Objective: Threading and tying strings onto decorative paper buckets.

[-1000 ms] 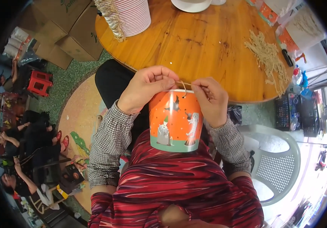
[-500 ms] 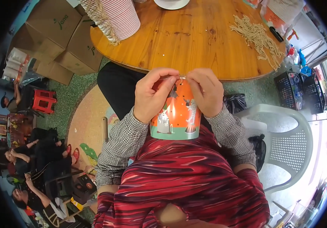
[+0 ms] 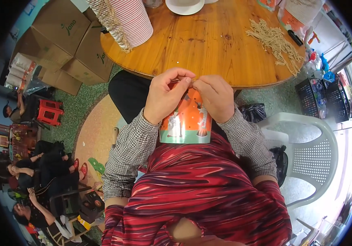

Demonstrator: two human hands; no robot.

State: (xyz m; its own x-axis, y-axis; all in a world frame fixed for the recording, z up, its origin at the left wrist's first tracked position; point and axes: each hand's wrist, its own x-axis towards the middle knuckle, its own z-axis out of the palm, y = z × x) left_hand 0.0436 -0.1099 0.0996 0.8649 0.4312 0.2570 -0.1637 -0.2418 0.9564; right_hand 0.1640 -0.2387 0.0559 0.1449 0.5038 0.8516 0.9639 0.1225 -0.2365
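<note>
An orange paper bucket point(image 3: 185, 119) with a green band and printed cartoon figures is in front of my belly, just off the table's near edge. At its far end the fingertips of my left hand point(image 3: 169, 93) are pinched together. My right hand point(image 3: 217, 96) pinches at the same spot, its fingertips almost touching the left ones. Both hands cover that end of the bucket, and whatever small piece is between the fingers is hidden. Loose beige cords point(image 3: 274, 41) lie in a heap on the table's right side.
On the round wooden table point(image 3: 192, 49) stand a tall stack of striped paper buckets point(image 3: 133, 22) with rope handles, a white dish point(image 3: 185, 5) and a black marker point(image 3: 295, 37). A pale plastic chair point(image 3: 311, 160) is to the right. Cardboard boxes point(image 3: 61, 33) and seated people are at the left.
Both hands are drawn a little closer together at the bucket's far end. The bucket has tilted slightly and its green end has risen a little in view.
</note>
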